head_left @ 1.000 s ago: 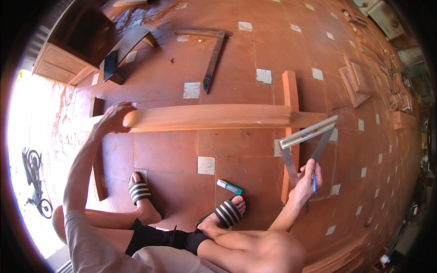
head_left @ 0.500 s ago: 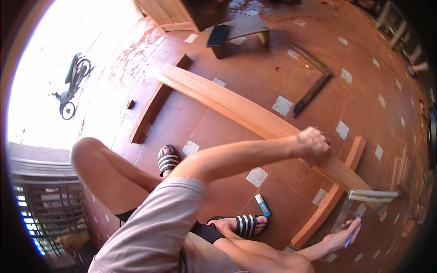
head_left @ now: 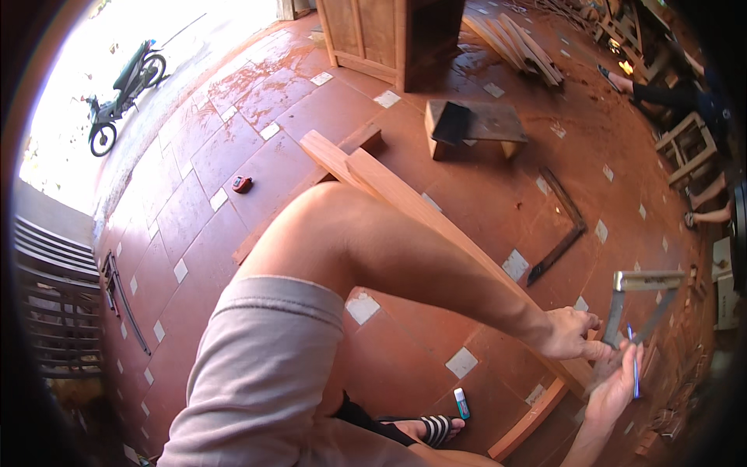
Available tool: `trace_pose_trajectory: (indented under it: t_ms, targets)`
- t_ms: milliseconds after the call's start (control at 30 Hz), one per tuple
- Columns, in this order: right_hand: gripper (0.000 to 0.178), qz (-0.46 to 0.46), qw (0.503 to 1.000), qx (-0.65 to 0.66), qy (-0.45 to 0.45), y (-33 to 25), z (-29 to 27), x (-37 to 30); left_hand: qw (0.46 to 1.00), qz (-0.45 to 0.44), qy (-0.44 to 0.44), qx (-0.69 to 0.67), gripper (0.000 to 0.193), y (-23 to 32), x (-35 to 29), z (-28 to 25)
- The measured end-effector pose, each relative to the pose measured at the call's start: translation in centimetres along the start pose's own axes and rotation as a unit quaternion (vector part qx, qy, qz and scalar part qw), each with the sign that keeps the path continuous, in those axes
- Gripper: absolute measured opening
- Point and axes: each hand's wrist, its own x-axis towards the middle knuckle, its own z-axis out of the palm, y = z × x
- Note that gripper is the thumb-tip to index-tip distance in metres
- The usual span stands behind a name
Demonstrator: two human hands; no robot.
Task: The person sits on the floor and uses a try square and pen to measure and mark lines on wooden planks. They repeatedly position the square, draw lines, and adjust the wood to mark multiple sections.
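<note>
Observe triangular metal square (head_left: 650,281) at far right, gripped in right hand (head_left: 615,387) along with blue pen (head_left: 636,383). Note left hand (head_left: 572,333) just beside it; cannot tell whether closed on anything. See wooden beam (head_left: 432,222) running diagonally beyond left forearm (head_left: 451,276). Farther out, find red tape measure (head_left: 242,184) on tiled floor (head_left: 420,350).

Timber (head_left: 393,190), running eleven to four o'clock: bare wood, smooth, matt; triangular square (head_left: 650,282), between three and four o'clock: grey metal with a satin-bright edge bar; pen (head_left: 636,381), four o'clock: blue plastic. Sleeve (head_left: 257,342), between seven and eight o'clock: matt cloth; small bottle (head_left: 464,406), five o'clock: smooth plastic. Floor (head_left: 412,335): tile, glossy towards ten o'clock, duller towards five; stool (head_left: 496,119), between one and two o'clock: worn, dull wood; cabinet (head_left: 373,39), twelve o'clock: smooth wood, low sheen.
</note>
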Motion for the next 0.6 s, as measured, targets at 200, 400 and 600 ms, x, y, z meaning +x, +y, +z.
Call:
trace_pose_trajectory:
  t_ms: [200, 400, 600]
  targets:
    - [0.017, 0.038, 0.985, -0.124, -0.111, 2.4, 17.9, -1.2, 0.965, -0.002, 0.189, -0.183, 0.045, -1.9, -10.6, -8.7]
    - [0.028, -0.239, 0.740, -0.620, -0.101, 5.9, 28.5, 2.1, 0.983, 0.004, 0.176, -0.050, 0.029, -10.1, -20.2, -19.8]
    - [0.052, -0.266, 0.730, -0.554, -0.300, 15.6, 37.1, 5.0, 0.998, -0.010, 0.032, -0.047, 0.043, -17.9, -27.2, -27.8]
